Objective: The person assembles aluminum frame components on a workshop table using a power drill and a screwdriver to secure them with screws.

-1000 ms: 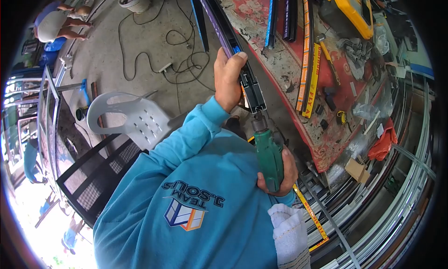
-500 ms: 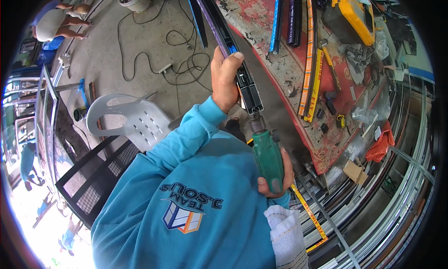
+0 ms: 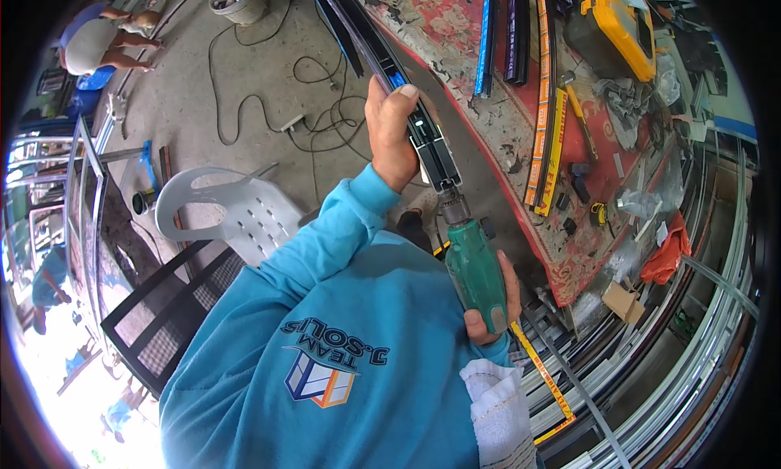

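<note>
My left hand (image 3: 394, 131) is closed around a long black aluminium profile (image 3: 440, 161) with a channelled face and purple film along one side. The profile runs up and away to the top of the view, and a patch of blue shows by my thumb. In my right hand (image 3: 506, 294) is a green power drill (image 3: 474, 266), its metal chuck (image 3: 453, 209) pointing at the near end of the profile. Chuck and profile end look close together; whether the bit is inside the metal cannot be made out. Part of my right hand is hidden behind the drill.
On the red patterned table cover (image 3: 561, 266) lie blue and orange-wrapped profiles (image 3: 543, 103), a hammer (image 3: 582, 119), a tape measure (image 3: 599, 213) and a yellow case (image 3: 622, 30). A grey plastic chair (image 3: 236, 209) and cables (image 3: 325, 119) are left. Metal lengths (image 3: 700, 331) lie right.
The drill and the near end of the profile have shifted slightly to the right and the view has moved a little. Both hands keep their hold.
</note>
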`<control>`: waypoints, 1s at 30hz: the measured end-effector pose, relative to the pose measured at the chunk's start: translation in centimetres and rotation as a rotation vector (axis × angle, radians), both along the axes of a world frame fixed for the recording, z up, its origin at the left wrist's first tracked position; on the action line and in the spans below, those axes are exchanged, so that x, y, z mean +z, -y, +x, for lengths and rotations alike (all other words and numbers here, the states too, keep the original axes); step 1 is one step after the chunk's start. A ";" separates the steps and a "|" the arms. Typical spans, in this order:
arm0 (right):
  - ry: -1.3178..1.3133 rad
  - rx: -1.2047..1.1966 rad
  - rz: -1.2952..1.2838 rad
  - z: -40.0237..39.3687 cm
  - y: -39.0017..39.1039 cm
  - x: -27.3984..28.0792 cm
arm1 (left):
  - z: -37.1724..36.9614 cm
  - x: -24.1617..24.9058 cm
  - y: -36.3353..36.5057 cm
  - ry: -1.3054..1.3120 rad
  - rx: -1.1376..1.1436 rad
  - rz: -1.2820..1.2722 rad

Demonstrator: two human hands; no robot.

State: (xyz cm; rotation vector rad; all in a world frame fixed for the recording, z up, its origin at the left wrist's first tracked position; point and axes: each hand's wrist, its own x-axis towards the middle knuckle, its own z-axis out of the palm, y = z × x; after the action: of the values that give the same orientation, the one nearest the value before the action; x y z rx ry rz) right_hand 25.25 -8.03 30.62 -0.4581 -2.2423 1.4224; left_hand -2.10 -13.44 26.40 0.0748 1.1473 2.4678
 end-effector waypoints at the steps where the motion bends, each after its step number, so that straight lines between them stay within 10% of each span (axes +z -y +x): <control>1: -0.006 -0.007 -0.025 -0.1 0.1 0.0 | -0.1 0.4 0.0 0.023 -0.006 0.015; 30: -0.070 0.039 0.196 -1.4 0.5 -0.5 | -0.6 -0.9 0.6 0.218 -0.040 -0.069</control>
State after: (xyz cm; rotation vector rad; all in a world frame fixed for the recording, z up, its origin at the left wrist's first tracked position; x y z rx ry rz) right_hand 23.88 -8.56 30.08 -0.2965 -2.3155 1.2025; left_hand -2.68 -14.06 25.49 -0.1851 1.1229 2.3323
